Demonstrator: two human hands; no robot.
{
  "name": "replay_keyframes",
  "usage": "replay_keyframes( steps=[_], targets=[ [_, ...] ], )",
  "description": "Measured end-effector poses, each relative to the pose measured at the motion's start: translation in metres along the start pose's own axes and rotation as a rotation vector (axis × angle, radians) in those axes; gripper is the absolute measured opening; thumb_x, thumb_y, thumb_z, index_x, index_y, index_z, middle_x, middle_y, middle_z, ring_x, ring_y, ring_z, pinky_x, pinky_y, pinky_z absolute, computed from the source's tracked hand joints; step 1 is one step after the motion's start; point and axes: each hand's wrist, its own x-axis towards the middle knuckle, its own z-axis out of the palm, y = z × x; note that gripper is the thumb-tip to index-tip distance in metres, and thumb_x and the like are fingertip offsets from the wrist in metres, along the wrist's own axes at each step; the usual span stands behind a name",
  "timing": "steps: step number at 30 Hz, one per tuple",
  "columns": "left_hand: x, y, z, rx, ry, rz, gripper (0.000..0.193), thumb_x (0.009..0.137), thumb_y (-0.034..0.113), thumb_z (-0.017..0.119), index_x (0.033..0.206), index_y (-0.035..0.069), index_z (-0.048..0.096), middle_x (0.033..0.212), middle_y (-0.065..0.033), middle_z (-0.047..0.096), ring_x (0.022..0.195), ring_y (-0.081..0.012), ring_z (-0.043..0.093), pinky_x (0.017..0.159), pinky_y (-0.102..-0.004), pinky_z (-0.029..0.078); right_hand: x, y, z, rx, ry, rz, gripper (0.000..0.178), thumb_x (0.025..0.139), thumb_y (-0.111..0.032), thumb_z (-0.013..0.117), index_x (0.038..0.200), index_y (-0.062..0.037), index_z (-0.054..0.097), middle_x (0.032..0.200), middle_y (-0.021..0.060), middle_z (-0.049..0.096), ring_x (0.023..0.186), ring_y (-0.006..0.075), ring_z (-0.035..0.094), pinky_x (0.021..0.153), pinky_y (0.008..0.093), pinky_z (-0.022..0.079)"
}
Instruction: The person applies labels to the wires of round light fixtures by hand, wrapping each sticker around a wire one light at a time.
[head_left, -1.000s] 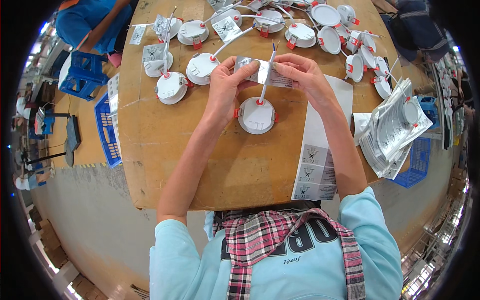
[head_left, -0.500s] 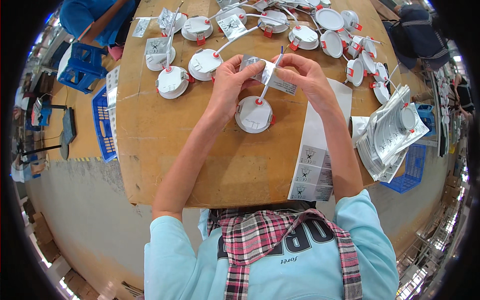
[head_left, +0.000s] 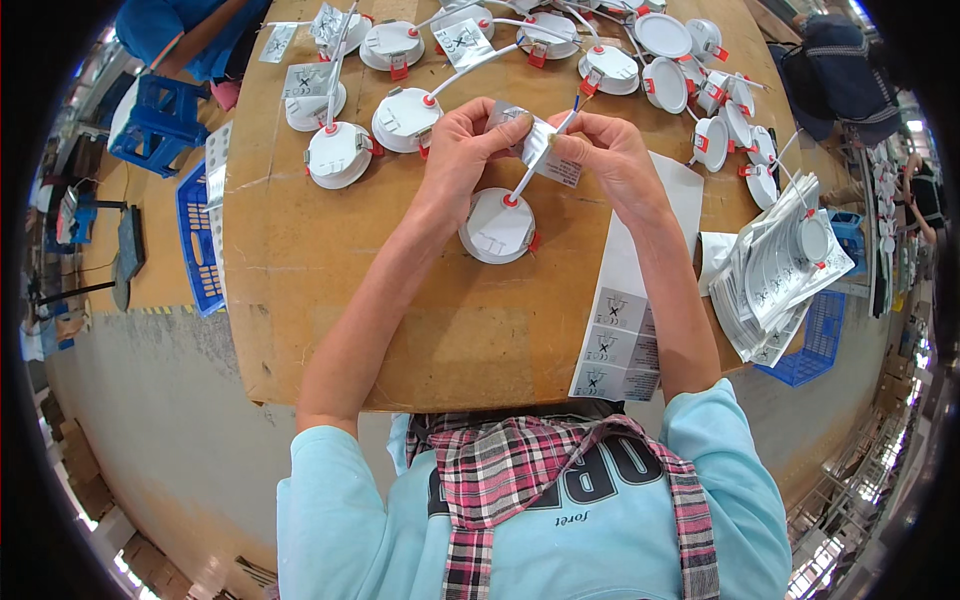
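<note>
A silver label [head_left: 537,143] is folded around the white cable [head_left: 524,183] of a round white downlight [head_left: 497,230]. The downlight lies back side up on the table, its red cable grommet toward my hands. My left hand [head_left: 462,150] pinches the label's left end between thumb and fingers. On the other side, my right hand [head_left: 620,165] is closed on the label and the cable near its wire end, where blue and brown wires stick out. Under my right forearm lies a strip of silver labels [head_left: 612,345] on pale backing. My fingers partly hide the fold.
Several downlights, some with silver labels on their cables, spread over the far table, such as a labelled one [head_left: 338,153] at left. A stack of label sheets [head_left: 770,285] with a small downlight on top stands at right. Blue baskets [head_left: 200,240] flank the table; a person [head_left: 195,40] sits far left.
The downlight's cable leans more to the right, and the downlight sits slightly further left in view. Both hands keep their hold on the label; the whole view has shifted slightly.
</note>
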Motion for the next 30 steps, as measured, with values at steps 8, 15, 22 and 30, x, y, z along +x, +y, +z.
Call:
replay_keyframes(
  steps=[8,15,22,30],
  targets=[
    [-0.003,0.002,-0.001,0.134,-0.071,0.009,0.018,0.089,0.02,0.06,0.093,0.003,0.062,0.085,-0.0012,0.063,0.076,-0.0074,0.057,0.073,-0.0235,0.047,-0.002,-0.004,0.004,0.069,-0.023,0.008,0.016,0.08,-0.018,0.07,0.087,-0.0041,0.067,0.081,-0.0009,0.062,0.077,0.0061,0.052,0.074,0.0223,0.039],
    [-0.02,0.005,-0.008,0.017,0.147,0.081,0.044,0.096,0.03,0.045,0.122,-0.005,0.043,0.097,-0.01,0.061,0.092,-0.0186,0.06,0.086,-0.0316,0.047,-0.002,-0.007,0.007,-0.029,0.023,-0.031,0.019,0.08,-0.021,0.07,0.089,-0.0052,0.065,0.083,0.0002,0.063,0.078,0.0065,0.053,0.072,0.0222,0.039],
    [-0.056,0.002,0.001,0.584,-0.17,0.128,0.042,0.088,0.019,0.059,0.119,-0.005,0.045,0.105,-0.0137,0.061,0.093,-0.0203,0.061,0.089,-0.0321,0.044,-0.008,-0.022,0.01,-0.104,0.057,0.034,0.022,0.078,-0.024,0.071,0.086,-0.005,0.063,0.086,0.0029,0.063,0.085,0.0122,0.055,0.081,0.0262,0.04],
    [-0.014,0.013,-0.019,-0.187,-0.338,-0.125,0.058,0.069,-0.009,0.038,0.128,-0.01,0.037,0.123,-0.0211,0.05,0.118,-0.0219,0.048,0.102,-0.0325,0.039,-0.009,-0.028,0.008,-0.401,0.006,-0.293,0.02,0.073,-0.024,0.074,0.075,-0.0068,0.064,0.1,0.0023,0.061,0.105,0.0187,0.049,0.096,0.0361,0.033]
  ],
)
